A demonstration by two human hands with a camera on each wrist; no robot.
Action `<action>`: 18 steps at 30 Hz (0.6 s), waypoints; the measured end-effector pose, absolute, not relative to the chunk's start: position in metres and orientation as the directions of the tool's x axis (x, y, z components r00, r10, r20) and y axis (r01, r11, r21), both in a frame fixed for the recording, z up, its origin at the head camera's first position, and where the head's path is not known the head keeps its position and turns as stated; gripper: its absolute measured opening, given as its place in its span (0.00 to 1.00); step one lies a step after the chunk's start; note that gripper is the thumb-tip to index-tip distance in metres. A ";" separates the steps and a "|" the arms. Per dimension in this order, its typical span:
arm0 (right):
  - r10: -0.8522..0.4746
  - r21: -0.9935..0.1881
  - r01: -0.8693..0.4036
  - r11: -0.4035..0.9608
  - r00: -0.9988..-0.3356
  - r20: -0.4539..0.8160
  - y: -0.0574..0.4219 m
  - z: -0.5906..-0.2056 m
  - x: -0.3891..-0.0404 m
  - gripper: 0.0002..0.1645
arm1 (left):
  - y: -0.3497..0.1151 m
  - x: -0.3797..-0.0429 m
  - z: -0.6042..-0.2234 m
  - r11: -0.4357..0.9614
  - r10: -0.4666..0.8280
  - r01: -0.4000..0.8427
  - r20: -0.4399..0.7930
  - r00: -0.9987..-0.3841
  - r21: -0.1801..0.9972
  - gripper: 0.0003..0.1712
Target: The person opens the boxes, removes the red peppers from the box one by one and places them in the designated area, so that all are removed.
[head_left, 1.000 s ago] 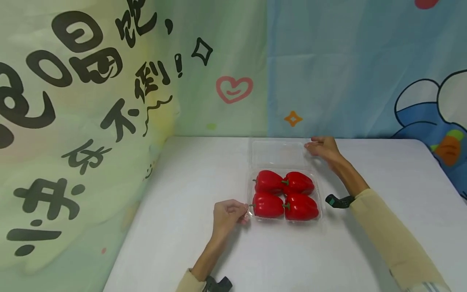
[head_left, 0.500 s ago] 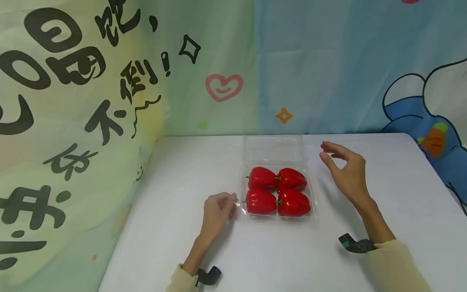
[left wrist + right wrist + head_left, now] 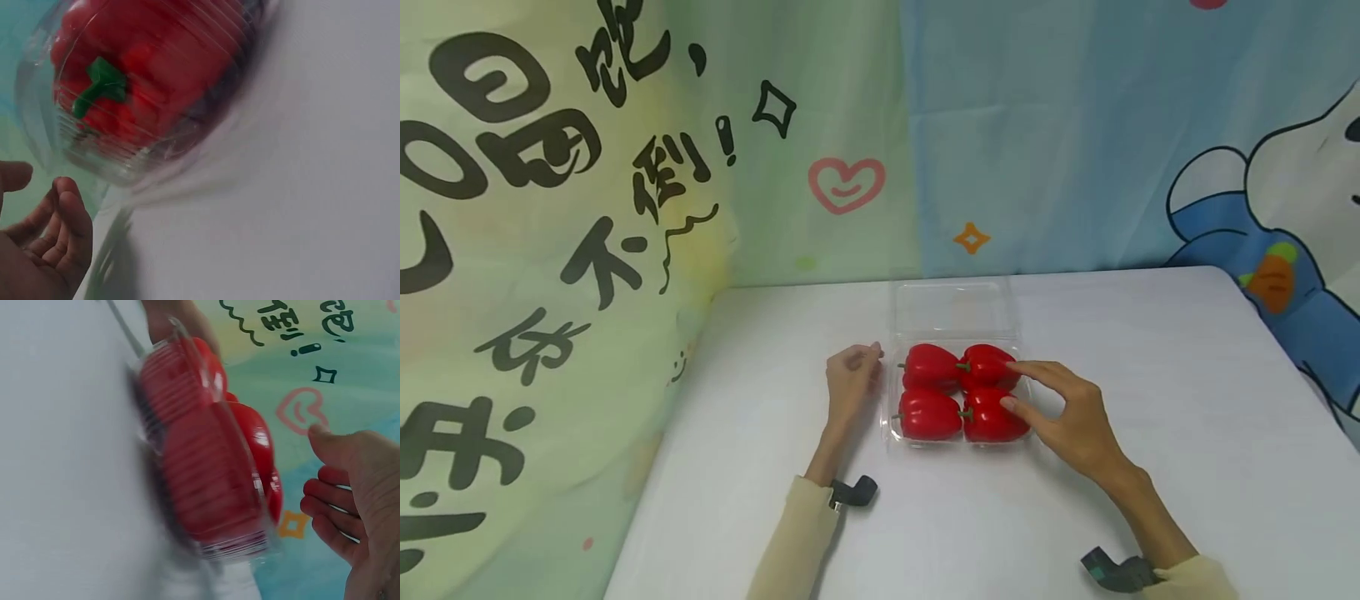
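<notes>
Backdrop lettering (image 3: 662, 177) includes "倒!"; right grip (image 3: 1072, 417) spread, empty, near red peppers (image 3: 996, 423); left grip (image 3: 852, 387) loosely curled, empty, beside clear box (image 3: 953, 310).

A white table (image 3: 970, 517) spreads beneath the fingers (image 3: 1047, 372). Beyond them hangs a cloth (image 3: 1045, 167) with a pink heart (image 3: 847, 191) and an orange star (image 3: 972, 238); black writing (image 3: 602, 273) stands to their left, a cartoon animal (image 3: 1300, 208) with a carrot (image 3: 1273, 281) to their right.

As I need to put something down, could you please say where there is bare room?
The white table is bare in front of the clear container between the arms, beyond the right hand towards the backdrop, and left of the left hand. It's crowded at the container: four red peppers, both hands close.
</notes>
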State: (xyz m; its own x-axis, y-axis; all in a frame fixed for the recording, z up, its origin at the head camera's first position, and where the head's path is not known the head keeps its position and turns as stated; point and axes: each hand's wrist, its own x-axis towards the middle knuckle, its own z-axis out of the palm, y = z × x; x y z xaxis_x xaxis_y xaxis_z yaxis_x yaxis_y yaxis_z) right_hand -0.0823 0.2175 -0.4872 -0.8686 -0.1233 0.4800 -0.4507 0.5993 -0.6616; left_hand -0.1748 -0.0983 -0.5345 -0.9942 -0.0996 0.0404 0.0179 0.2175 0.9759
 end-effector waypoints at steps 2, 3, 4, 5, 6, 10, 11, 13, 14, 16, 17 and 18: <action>-0.142 -0.667 -0.462 0.585 -0.868 0.477 0.216 -0.493 -0.079 0.40 | -0.094 -0.179 -0.537 0.177 -0.101 0.013 0.032 -0.994 0.984 0.17; -0.151 -0.669 -0.467 0.578 -0.867 0.475 0.216 -0.495 -0.078 0.41 | -0.091 -0.180 -0.538 0.156 -0.102 0.012 0.028 -0.994 0.988 0.16; -0.163 -0.670 -0.473 0.572 -0.867 0.472 0.216 -0.497 -0.078 0.41 | -0.090 -0.180 -0.539 0.141 -0.106 0.011 0.027 -0.994 0.990 0.15; -0.175 -0.672 -0.477 0.566 -0.867 0.467 0.215 -0.499 -0.077 0.42 | -0.089 -0.181 -0.541 0.125 -0.110 0.014 0.028 -0.994 0.992 0.14; -0.186 -0.672 -0.478 0.565 -0.868 0.460 0.215 -0.500 -0.077 0.42 | -0.088 -0.181 -0.542 0.106 -0.112 0.020 0.031 -0.993 0.994 0.13; -0.215 -0.667 -0.464 0.583 -0.880 0.424 0.215 -0.501 -0.075 0.44 | -0.085 -0.181 -0.547 0.054 -0.121 0.043 0.050 -0.991 0.998 0.12; -0.221 -0.664 -0.458 0.591 -0.884 0.413 0.215 -0.501 -0.074 0.45 | -0.084 -0.181 -0.548 0.046 -0.123 0.049 0.054 -0.991 0.998 0.11; -0.233 -0.659 -0.444 0.607 -0.892 0.387 0.216 -0.500 -0.074 0.46 | -0.083 -0.181 -0.548 0.045 -0.129 0.053 0.059 -0.990 0.998 0.10; -0.239 -0.652 -0.438 0.619 -0.896 0.375 0.217 -0.500 -0.074 0.46 | -0.083 -0.181 -0.549 0.040 -0.133 0.056 0.061 -0.989 0.998 0.10; -0.253 -0.638 -0.427 0.641 -0.902 0.349 0.218 -0.498 -0.074 0.47 | -0.082 -0.181 -0.550 0.031 -0.137 0.057 0.061 -0.989 0.998 0.10; -0.261 -0.634 -0.422 0.648 -0.905 0.335 0.219 -0.497 -0.075 0.47 | -0.082 -0.181 -0.550 0.029 -0.138 0.057 0.060 -0.989 0.998 0.10; -0.270 -0.629 -0.418 0.656 -0.908 0.322 0.219 -0.496 -0.075 0.48 | -0.082 -0.181 -0.551 0.022 -0.139 0.057 0.059 -0.988 0.998 0.10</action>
